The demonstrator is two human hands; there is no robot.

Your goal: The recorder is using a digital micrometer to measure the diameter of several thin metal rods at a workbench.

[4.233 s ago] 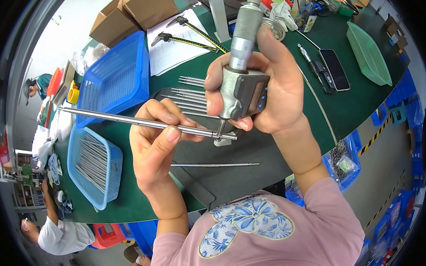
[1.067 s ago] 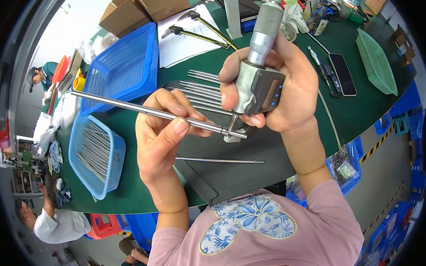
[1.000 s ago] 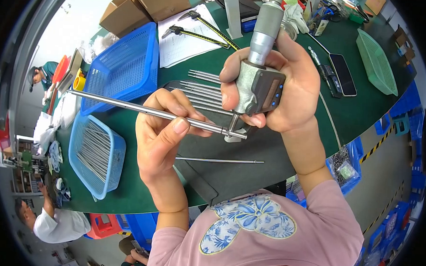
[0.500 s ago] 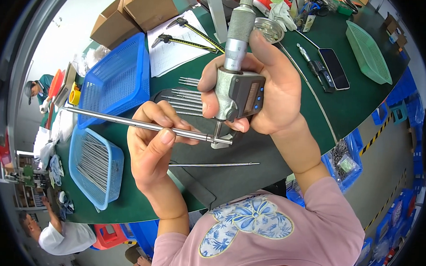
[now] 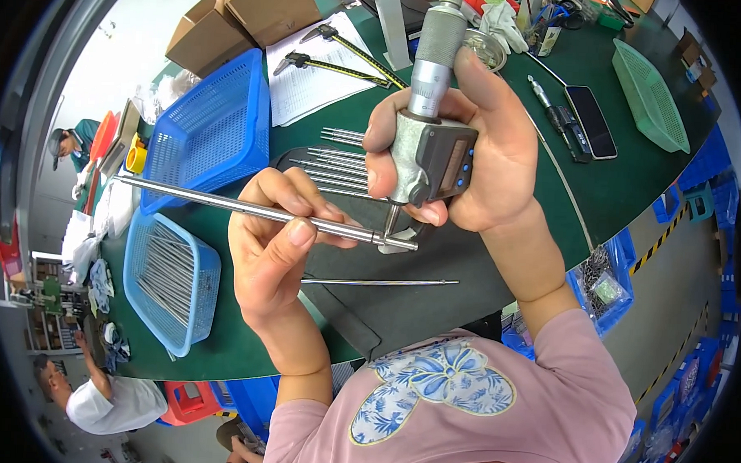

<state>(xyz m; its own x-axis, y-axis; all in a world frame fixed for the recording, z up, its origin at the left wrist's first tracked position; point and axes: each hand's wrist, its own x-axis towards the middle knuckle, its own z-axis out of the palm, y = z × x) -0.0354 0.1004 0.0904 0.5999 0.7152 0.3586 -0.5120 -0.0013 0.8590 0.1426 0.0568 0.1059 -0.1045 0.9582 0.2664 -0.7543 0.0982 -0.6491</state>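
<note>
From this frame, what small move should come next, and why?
Probably turn the thimble with the right hand to close the digital micrometer on the metal rod: the left hand already holds the rod's end between its measuring faces.

Steel rod [image 5: 225,202] looks smooth and shiny. The micrometer [image 5: 429,144] has a matt grey cast-metal frame with a knurled metal barrel. Blue baskets [image 5: 171,278] are glossy plastic mesh, and the desk [image 5: 617,191] wears a matt green mat.
</note>
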